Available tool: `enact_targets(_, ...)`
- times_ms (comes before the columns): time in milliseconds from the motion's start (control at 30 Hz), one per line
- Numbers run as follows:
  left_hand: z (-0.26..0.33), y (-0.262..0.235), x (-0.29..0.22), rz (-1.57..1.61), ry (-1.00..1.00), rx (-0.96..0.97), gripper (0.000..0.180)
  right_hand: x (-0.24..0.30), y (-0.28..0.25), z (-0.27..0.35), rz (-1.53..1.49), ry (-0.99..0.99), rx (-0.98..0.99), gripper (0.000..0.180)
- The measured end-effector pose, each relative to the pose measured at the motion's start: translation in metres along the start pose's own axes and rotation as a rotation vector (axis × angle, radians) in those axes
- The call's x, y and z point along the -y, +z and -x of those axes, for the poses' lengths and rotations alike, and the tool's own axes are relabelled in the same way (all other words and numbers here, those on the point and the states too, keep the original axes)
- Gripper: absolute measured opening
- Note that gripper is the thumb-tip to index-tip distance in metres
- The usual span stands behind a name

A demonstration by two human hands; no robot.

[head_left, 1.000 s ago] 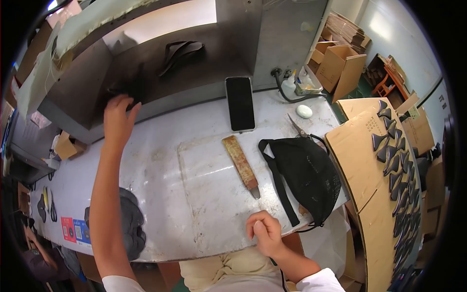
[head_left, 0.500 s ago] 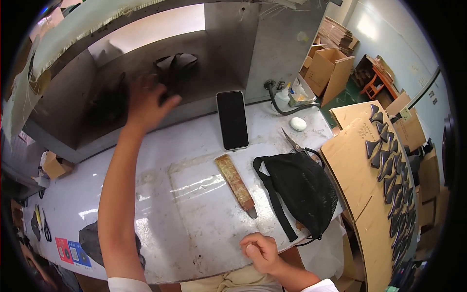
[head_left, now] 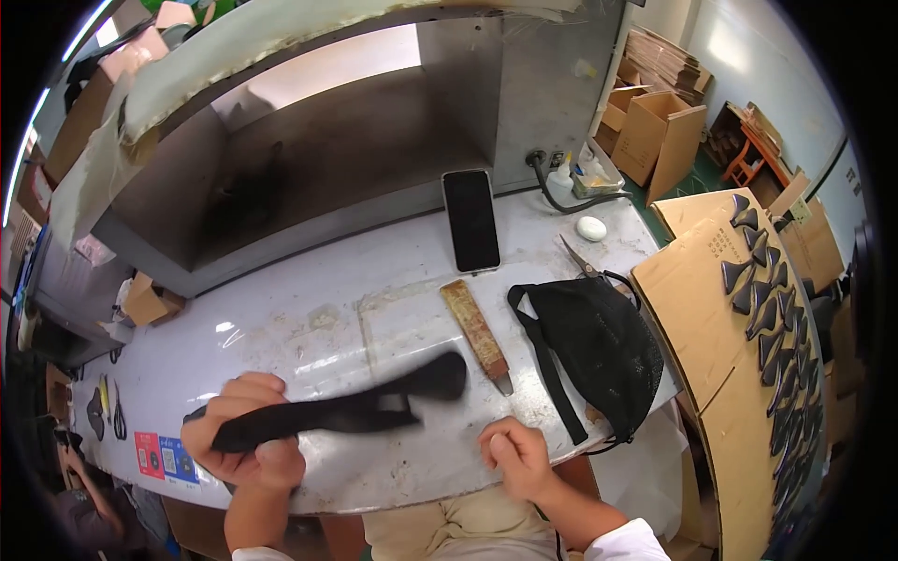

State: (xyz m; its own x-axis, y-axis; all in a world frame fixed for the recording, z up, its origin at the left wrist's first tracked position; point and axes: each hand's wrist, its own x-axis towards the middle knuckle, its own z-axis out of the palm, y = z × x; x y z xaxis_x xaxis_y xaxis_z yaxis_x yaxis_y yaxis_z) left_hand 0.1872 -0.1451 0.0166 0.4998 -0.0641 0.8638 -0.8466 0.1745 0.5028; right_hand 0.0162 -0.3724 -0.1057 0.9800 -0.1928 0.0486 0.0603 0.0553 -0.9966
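Observation:
My left hand is closed around one end of a black strappy shoe upper, held over the near left part of the table. Its split far end points right and is smeared by motion. My right hand rests at the table's near edge, fingers curled in and nothing seen in them. Just beyond it lies a knife with a tape-wrapped handle, its short blade toward me. A black cloth bag with a strap lies right of the knife. Behind my left hand, a dark grey object is mostly hidden.
A metal box-like hood stands at the back, a dark item inside it. A phone leans against its front. Scissors and a white round object lie at right. Cardboard holds several dark shoe heels.
My left hand has come back from inside the hood toward me and now holds the black upper that lay there. My right hand stays curled near the table edge. The view has shifted slightly.

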Motion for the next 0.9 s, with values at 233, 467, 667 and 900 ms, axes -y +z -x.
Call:
enact_targets(233,0.044,0.008,-0.063,0.330,-1.401,0.361,0.020,0.027,0.005,-0.015,-0.413,-0.003,-0.040,0.018)
enact_targets(467,0.113,0.004,-0.070,0.343,-1.415,0.424,0.020,0.064,0.041,-0.031,0.121,0.120,0.566,0.030)
enact_targets(667,0.143,-0.002,-0.087,0.317,-1.435,0.380,0.015,0.056,0.040,-0.032,0.235,0.157,0.763,0.033)
enact_targets(900,0.133,0.004,-0.104,0.238,-1.394,0.332,0.015,0.014,0.051,-0.020,-0.438,0.667,0.785,0.028)
